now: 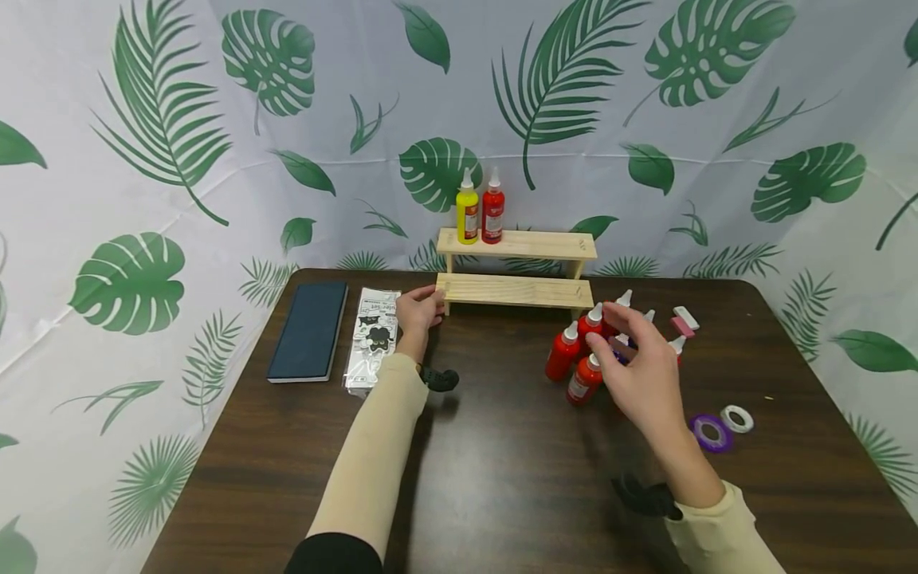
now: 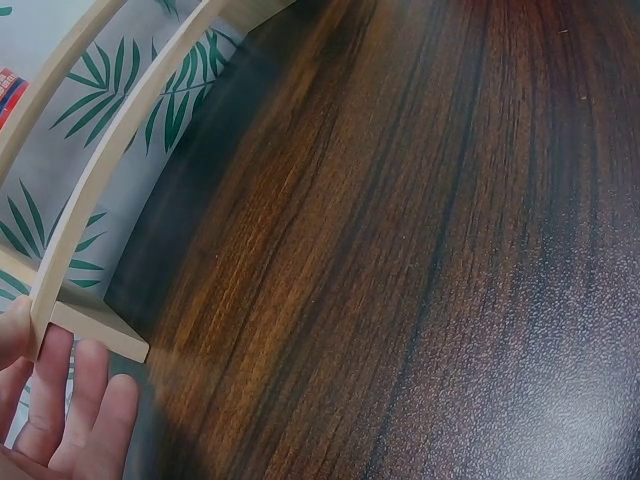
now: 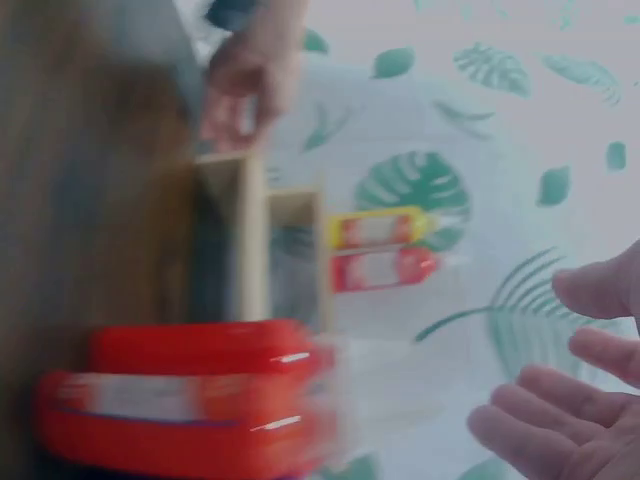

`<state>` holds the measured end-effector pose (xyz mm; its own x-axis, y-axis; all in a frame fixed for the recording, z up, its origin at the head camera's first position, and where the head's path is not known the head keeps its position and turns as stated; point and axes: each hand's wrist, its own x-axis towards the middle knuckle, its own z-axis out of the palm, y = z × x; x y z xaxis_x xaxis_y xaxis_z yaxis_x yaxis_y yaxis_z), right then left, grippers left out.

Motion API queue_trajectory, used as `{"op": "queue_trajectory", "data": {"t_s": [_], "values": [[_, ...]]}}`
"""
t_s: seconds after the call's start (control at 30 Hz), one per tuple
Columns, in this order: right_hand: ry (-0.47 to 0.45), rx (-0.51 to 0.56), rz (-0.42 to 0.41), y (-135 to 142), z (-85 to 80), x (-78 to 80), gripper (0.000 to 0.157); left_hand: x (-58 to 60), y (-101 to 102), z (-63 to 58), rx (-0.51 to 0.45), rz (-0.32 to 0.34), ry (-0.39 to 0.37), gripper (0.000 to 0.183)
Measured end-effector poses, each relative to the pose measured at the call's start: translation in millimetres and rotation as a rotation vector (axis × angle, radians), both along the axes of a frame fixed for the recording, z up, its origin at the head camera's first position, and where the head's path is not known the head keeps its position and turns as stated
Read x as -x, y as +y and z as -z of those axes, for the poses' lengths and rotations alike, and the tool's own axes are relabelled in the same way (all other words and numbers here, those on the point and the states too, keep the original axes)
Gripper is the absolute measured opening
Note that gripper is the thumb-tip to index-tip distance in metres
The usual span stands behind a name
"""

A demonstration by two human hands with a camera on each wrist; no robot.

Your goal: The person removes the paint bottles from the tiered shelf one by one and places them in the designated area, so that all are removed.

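My left hand [image 1: 418, 314] pinches the left end of the lower board of a two-step wooden shelf [image 1: 512, 291]. In the left wrist view the thumb lies on top of the board and the fingers [image 2: 86, 385] are beneath it. On the upper step stand a yellow bottle [image 1: 467, 215] and a red bottle [image 1: 492, 215] with white nozzles, side by side at the left. My right hand [image 1: 641, 379], fingers spread and holding nothing, hovers over several red bottles [image 1: 562, 355] right of the shelf. It partly hides that group, where a bit of purple shows.
A dark blue notebook [image 1: 308, 331] and a packaged set with black cartoon figures [image 1: 373, 339] lie at the left. At the right are a purple tape roll [image 1: 695, 433], a white tape roll [image 1: 727, 410] and a pink-and-white block [image 1: 686, 319]. Leaf-print cloth hangs behind the table.
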<state>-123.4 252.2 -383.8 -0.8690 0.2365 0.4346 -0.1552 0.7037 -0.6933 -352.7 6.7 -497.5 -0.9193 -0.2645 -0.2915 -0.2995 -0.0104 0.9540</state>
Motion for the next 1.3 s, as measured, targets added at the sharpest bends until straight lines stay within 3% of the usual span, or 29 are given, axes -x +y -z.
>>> {"op": "queue_trajectory", "data": {"t_s": [0.13,0.27,0.5,0.63,0.83,1.0,1.3], "values": [[-0.009,-0.003,-0.115,-10.3,-25.6,21.0,0.044,1.5,-1.8,1.4,-0.002,0.004,0.004,0.020],[-0.035,-0.009,-0.220,-22.0,-44.1,51.8,0.043,2.6,-2.8,3.3,-0.012,0.009,0.014,0.021],[-0.210,-0.100,-0.273,-36.9,-59.3,114.3,0.052,3.1,-2.7,7.9,0.010,0.011,0.011,0.019],[-0.290,-0.137,-0.258,-42.2,-55.2,155.6,0.060,3.2,-3.3,8.7,0.018,0.008,0.027,0.019],[-0.329,-0.177,-0.260,-44.2,-39.4,207.4,0.067,0.9,-5.4,7.3,0.013,-0.012,0.035,0.018],[-0.335,-0.139,-0.231,-48.0,-28.8,232.9,0.068,-0.8,-5.4,4.8,0.013,0.001,0.035,0.020],[-0.317,0.083,-0.158,-67.4,-13.8,261.9,0.072,2.1,-1.1,3.9,0.022,0.003,0.039,0.019]]}}
